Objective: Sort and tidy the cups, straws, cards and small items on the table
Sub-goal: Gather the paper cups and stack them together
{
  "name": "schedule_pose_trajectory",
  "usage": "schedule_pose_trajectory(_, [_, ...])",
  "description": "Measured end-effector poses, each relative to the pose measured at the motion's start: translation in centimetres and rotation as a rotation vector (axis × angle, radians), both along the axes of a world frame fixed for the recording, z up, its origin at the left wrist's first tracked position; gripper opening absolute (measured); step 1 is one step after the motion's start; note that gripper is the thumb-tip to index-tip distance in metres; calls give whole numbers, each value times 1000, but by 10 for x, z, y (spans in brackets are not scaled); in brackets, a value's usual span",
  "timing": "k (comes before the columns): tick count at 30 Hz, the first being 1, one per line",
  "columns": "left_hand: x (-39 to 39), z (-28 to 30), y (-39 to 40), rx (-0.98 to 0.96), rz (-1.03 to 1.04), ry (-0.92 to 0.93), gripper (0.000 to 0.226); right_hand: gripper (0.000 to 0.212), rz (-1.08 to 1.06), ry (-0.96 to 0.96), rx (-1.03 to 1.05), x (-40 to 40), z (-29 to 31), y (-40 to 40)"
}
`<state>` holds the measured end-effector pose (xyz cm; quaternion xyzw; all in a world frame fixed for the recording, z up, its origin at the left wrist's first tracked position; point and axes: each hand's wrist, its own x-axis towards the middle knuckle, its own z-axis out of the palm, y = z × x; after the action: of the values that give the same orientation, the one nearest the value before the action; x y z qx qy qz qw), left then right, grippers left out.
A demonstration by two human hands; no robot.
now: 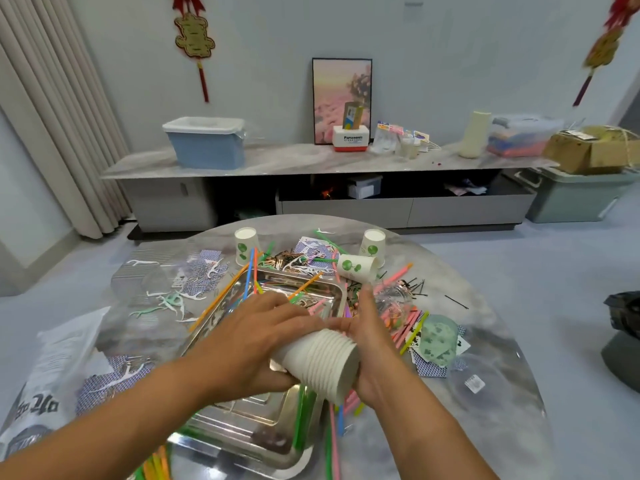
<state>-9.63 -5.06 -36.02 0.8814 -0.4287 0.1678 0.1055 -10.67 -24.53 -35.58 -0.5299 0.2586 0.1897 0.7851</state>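
Both hands grip our nested paper cup stack [320,362]: left hand [252,344] wraps the base end, right hand [372,344] cups the rims. Light, crushable; we hold the sidewalls gently.

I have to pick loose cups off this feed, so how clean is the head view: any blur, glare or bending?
Head view: wide-angle bending curves the table edge and the curtain at left; motion blur smears the red hanging ornament top right; the steel tray throws bright reflections; the stack of cups in both hands and the tipped cup read sharp enough.
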Motion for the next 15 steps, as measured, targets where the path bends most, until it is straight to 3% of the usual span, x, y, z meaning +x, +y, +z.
schedule_pose_trajectory(3, [-6, -16, -8, -105, 82, -25, 77, 72, -230, -86, 77, 8, -1, 2])
schedule_pose_trajectory(6, [-5, -21, -11, -157, 155, 34, 78, 65, -242, -188, 15, 14, -1, 7])
schedule_pose_trajectory(8, [-2, -25, -12, -296, 247, 211, 79, 63, -195, -276, -68, 18, 0, 8])
schedule_pose_trajectory(10, [3, -32, -13, -570, 327, 441, 76, 53, -148, -386, -166, 23, 4, 6])
schedule_pose_trajectory(13, [18, -38, -12, -936, 405, 700, 72, 18, -97, -516, -569, 44, 12, -11])
schedule_pose_trajectory(15, [31, -42, -7, -1039, 442, 777, 75, 14, -47, -521, -878, 72, 17, -28])
